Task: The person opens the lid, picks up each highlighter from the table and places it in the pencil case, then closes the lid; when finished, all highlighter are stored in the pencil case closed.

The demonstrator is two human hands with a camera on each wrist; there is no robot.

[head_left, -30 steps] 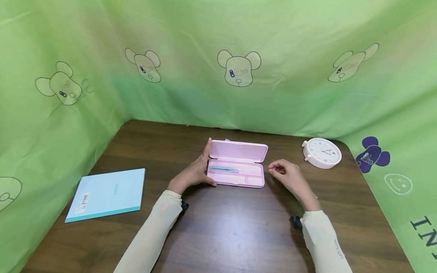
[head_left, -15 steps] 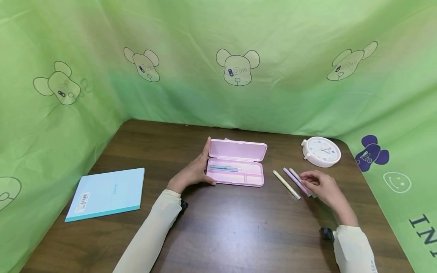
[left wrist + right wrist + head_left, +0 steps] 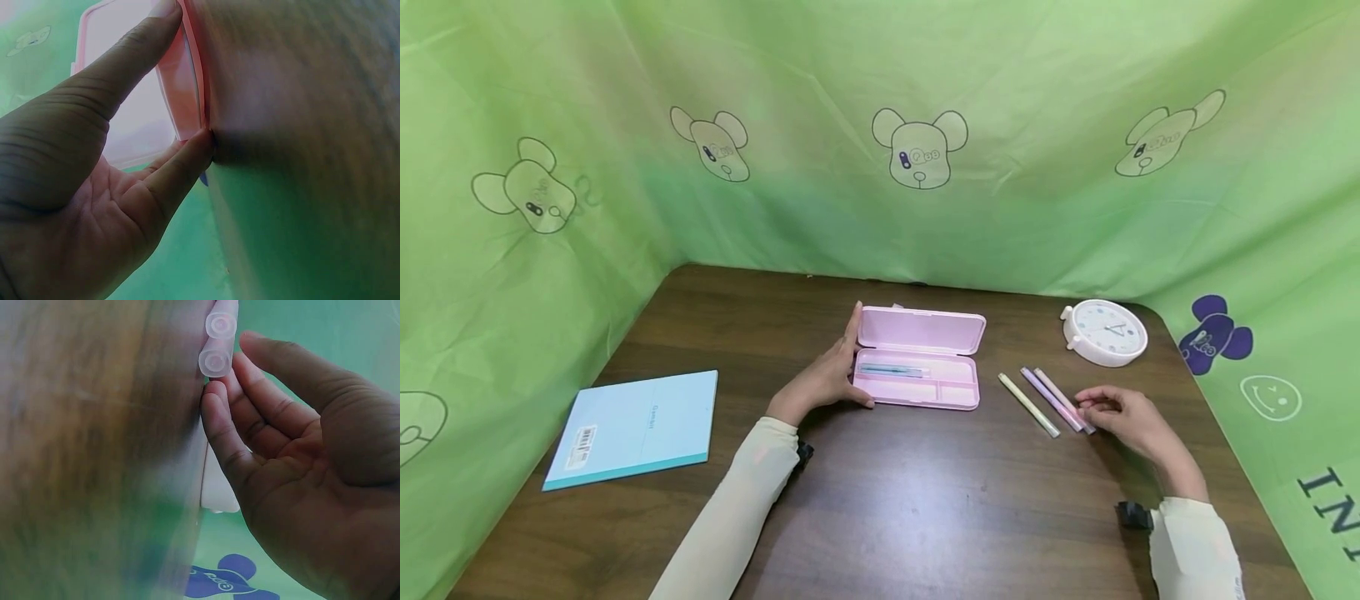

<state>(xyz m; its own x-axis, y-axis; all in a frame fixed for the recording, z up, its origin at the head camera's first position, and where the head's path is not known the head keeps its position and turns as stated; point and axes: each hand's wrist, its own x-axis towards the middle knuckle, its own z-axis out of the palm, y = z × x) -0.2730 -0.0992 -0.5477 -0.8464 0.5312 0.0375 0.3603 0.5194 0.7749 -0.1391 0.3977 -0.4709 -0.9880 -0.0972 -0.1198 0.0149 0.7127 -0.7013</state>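
We see the pink pencil case (image 3: 895, 389) on the table (image 3: 895, 500), its lid (image 3: 921, 331) tipped back on the far side. In its far compartment lie slim blue pens (image 3: 891, 370); how many, we cannot tell.

At the pencil case's left end, our left hand (image 3: 822, 383) holds it in a wide spread, thumb at the near corner and fingers along the end up to the lid's edge. We judge that this grip steadies both tray and raised lid.

Right of the pencil case, three pens lie slanting on the table: a yellow pen (image 3: 1028, 405) nearest it, then, a gap away, a purple pen (image 3: 1051, 400) and a pink pen (image 3: 1057, 392) side by side. Our right hand (image 3: 1127, 421) is at the near ends of that pair, fingers loosely bent and thumb apart, gripping nothing; whether a fingertip touches the pink pen, we cannot tell. Lying loose within reach, the pens seem set out for easy picking.

The pencil case looks like smooth, thin plastic with rounded corners, while the pens are straight pastel tubes with round, translucent ends. Farther right of the pencil case sits a round white clock (image 3: 1106, 332); well to its left lies a flat, pale-blue notebook (image 3: 632, 429). The table is dark, wood-grained, and beyond the pencil case hangs a creased green curtain (image 3: 917, 233).
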